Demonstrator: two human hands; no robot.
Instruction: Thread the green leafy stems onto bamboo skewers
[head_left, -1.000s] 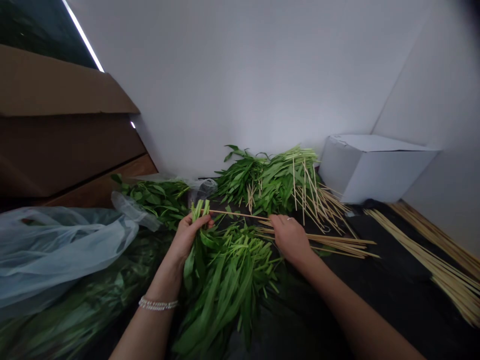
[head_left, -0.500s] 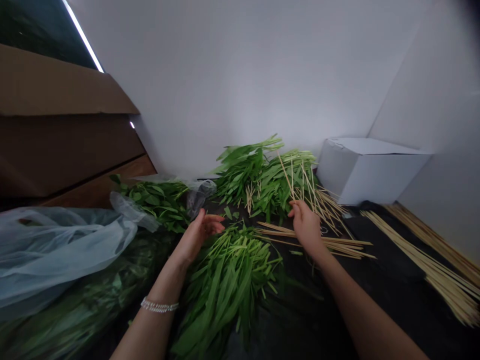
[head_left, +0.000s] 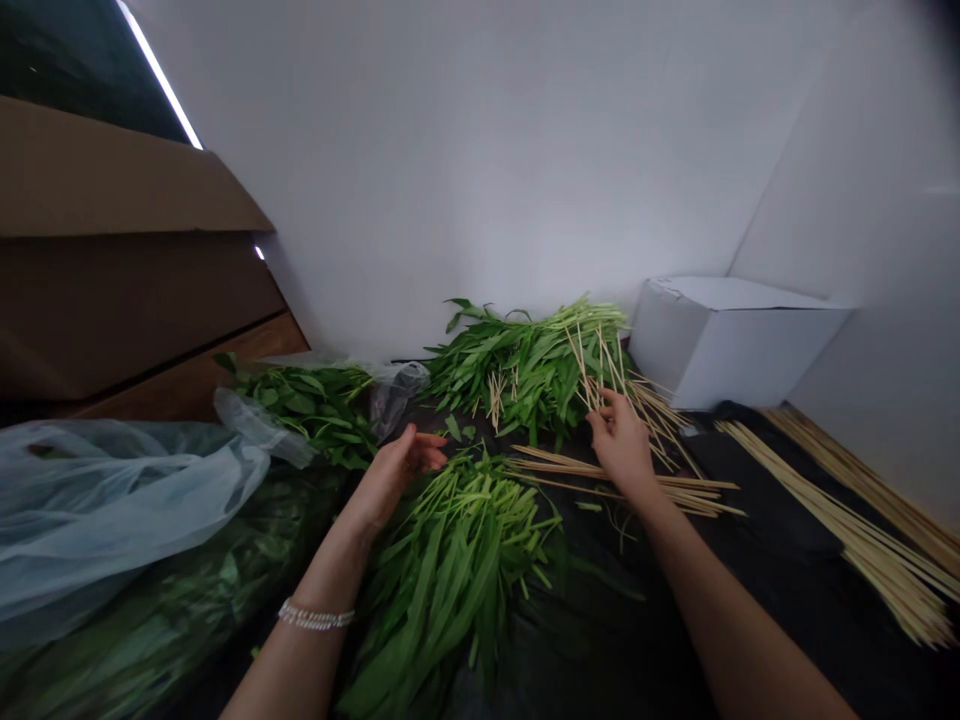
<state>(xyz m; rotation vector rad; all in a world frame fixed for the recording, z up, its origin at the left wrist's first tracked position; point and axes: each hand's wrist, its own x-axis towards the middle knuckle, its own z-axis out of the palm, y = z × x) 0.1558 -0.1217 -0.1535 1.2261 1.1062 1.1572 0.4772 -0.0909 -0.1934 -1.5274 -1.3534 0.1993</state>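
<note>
A loose pile of long green leaves [head_left: 450,560] lies on the black sheet in front of me, cut ends pointing away. My left hand [head_left: 394,475] rests at those cut ends, fingers half curled and apart, holding nothing. My right hand [head_left: 619,440] reaches to a farther heap of leaves threaded on bamboo skewers [head_left: 547,365]; its fingertips touch the skewer ends, with nothing gripped. A small bundle of bare skewers [head_left: 660,485] lies just under my right wrist.
A white box [head_left: 720,340] stands at the back right against the wall. More bare skewers [head_left: 862,520] lie along the right. At the left are a pale plastic bag [head_left: 112,500], bagged leafy greens [head_left: 315,400] and a brown cardboard box [head_left: 112,250].
My left hand let go of a leaf bunch pierced by a skewer. My right hand carried that skewered bunch to the far heap and laid it there.
</note>
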